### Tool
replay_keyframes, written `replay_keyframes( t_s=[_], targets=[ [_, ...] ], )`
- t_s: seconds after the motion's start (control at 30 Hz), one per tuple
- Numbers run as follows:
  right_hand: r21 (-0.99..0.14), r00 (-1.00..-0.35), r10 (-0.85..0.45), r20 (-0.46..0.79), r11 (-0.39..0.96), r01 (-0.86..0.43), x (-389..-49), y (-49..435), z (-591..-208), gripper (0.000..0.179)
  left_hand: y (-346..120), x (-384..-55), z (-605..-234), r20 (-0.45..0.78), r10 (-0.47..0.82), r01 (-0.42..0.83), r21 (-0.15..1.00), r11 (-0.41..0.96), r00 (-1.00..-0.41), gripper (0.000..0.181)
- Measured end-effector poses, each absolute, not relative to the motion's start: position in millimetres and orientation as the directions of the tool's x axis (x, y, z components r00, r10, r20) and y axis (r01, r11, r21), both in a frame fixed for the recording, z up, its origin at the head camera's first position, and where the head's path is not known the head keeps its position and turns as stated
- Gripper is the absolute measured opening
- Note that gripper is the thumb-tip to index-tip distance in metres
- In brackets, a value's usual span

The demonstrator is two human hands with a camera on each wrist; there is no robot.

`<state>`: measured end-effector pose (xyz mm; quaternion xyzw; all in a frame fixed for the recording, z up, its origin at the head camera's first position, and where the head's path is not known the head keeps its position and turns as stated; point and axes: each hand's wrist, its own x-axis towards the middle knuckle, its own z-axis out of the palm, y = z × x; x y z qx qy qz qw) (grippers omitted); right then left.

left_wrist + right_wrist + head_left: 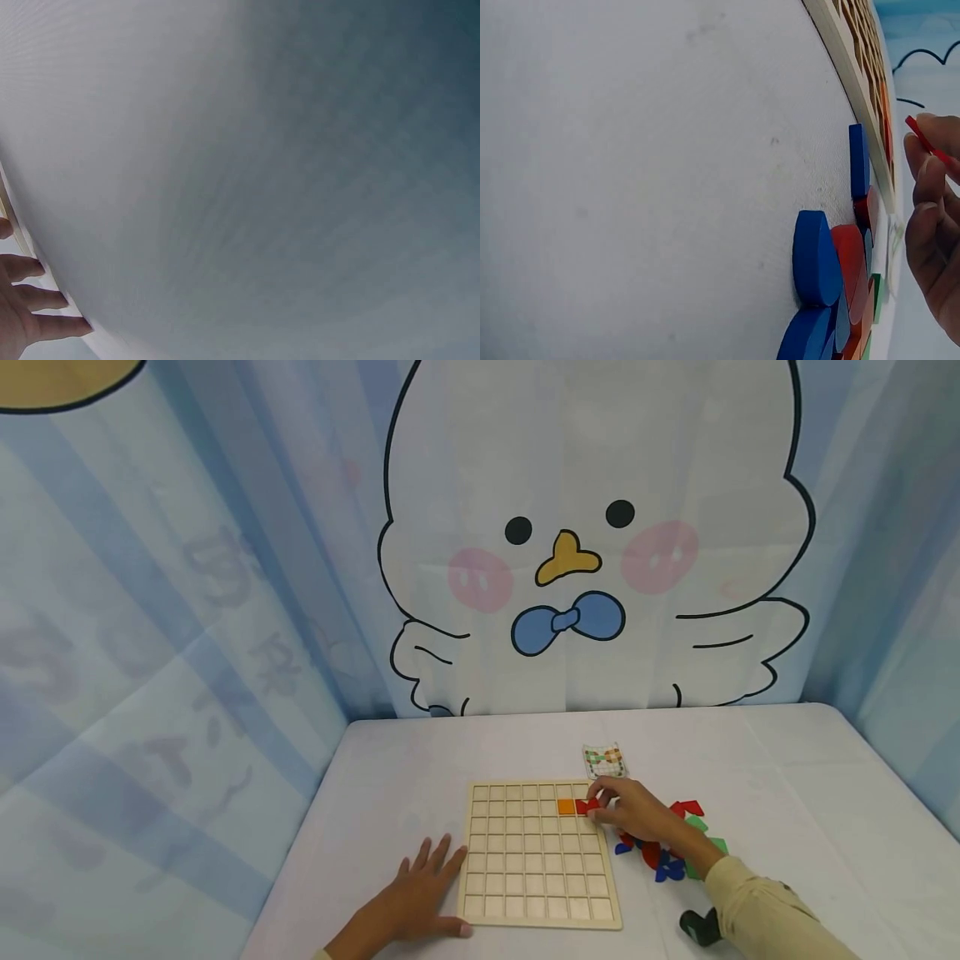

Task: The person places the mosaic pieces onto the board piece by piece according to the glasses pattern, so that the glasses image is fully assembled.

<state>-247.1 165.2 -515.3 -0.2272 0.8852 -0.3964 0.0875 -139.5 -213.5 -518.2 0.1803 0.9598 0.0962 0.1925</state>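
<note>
A pale wooden grid board (536, 863) lies flat on the table. Spread fingers of my left hand (420, 897) rest at the board's left edge, the thumb by its lower left corner; the left wrist view catches only some fingers (45, 300). Over the board's upper right cells, my right hand (633, 810) pinches a thin red piece (921, 135) between thumb and fingertips. An orange square (566, 807) fills one cell there, and a red piece (581, 807) shows right beside it, partly covered by my fingers.
Right of the board lies a loose pile of red, blue and green pieces (651, 857), partly under my right forearm. A small patterned card (604, 761) sits behind the board. Near the right sleeve is a black object (697, 928). A printed curtain (570, 677) hangs behind the table.
</note>
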Motion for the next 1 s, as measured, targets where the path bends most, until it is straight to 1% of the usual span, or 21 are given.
replay_keyframes(
  t_s=[0.47,0.77,1.0],
  targets=[
    [-0.788,-0.862,-0.506,0.016,0.524,-0.323,-253.8,154.8,-519.2,0.023,-213.1,-139.4,-518.0,-0.337,0.373,0.301,0.247,0.921,-0.864,0.111],
    [-0.834,-0.848,-0.529,0.039,0.450,-0.319,-254.5,143.9,-521.1,0.021,-212.3,-138.8,-516.4,-0.343,0.369,0.292,0.256,0.922,-0.864,0.111],
    [-0.843,-0.850,-0.526,0.013,0.452,-0.292,-258.2,137.1,-522.6,0.021,-212.2,-139.7,-518.1,-0.348,0.363,0.286,0.251,0.925,-0.865,0.112]
  ],
)
